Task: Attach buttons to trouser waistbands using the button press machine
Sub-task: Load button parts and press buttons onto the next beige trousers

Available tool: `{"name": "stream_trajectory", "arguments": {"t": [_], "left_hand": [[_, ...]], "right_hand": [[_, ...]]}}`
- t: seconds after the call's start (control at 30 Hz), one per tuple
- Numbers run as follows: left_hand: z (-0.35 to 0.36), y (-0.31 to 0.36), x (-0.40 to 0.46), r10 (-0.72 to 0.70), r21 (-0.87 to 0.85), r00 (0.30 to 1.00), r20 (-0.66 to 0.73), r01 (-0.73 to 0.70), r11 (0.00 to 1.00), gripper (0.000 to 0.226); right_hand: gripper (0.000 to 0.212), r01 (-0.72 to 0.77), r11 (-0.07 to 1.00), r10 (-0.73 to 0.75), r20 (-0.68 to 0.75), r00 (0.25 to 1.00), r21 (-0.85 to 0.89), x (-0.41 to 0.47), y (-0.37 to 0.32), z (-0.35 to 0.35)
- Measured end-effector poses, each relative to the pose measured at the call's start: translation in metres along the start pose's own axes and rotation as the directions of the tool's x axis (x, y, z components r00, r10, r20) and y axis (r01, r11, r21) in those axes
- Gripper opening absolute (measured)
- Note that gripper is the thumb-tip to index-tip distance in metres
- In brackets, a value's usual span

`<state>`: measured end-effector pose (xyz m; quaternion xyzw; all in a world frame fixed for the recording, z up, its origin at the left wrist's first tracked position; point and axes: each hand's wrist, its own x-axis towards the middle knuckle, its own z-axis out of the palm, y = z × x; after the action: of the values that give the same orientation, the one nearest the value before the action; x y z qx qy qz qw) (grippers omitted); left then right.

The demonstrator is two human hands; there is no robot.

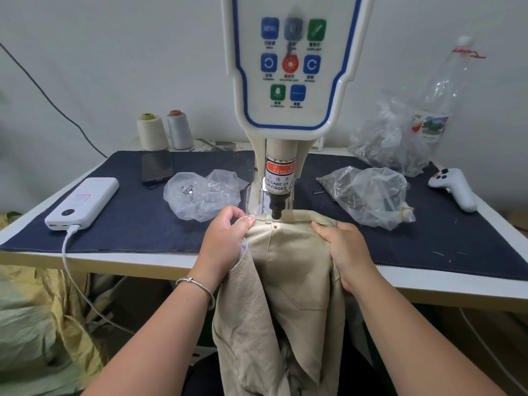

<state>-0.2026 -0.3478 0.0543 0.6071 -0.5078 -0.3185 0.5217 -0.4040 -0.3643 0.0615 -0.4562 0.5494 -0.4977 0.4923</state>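
Beige trousers (288, 270) hang off the table's front edge, with the waistband (288, 221) lying under the black punch (276, 208) of the white button press machine (291, 81). A small reddish spot (275, 227) shows on the waistband just below the punch. My left hand (225, 244) grips the waistband on the left, thumb and fingers pinching the fabric. My right hand (341, 247) holds the waistband on the right, fingers curled over the cloth.
A dark blue mat (137, 218) covers the table. On its left lie a white power bank (83, 202) with cable, a phone (157, 167) and a clear bag of buttons (200, 195). Right: plastic bags (368, 192), a white controller (454, 188). Two thread cones (164, 132) stand behind.
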Motion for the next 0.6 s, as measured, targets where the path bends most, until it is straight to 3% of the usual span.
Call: {"name": "stream_trajectory", "arguments": {"t": [0.5, 0.6], "left_hand": [[-0.002, -0.004, 0.001, 0.009, -0.029, 1.0, 0.025, -0.009, 1.0, 0.021], [-0.003, -0.001, -0.006, 0.057, -0.057, 0.998, 0.026, -0.056, 0.997, 0.021]], "right_hand": [[0.013, -0.013, 1.0, 0.013, 0.044, 0.999, 0.006, -0.015, -0.014, 0.001], [0.02, -0.028, 0.994, 0.019, 0.094, 0.995, 0.101, -0.027, -0.026, 0.001]]}}
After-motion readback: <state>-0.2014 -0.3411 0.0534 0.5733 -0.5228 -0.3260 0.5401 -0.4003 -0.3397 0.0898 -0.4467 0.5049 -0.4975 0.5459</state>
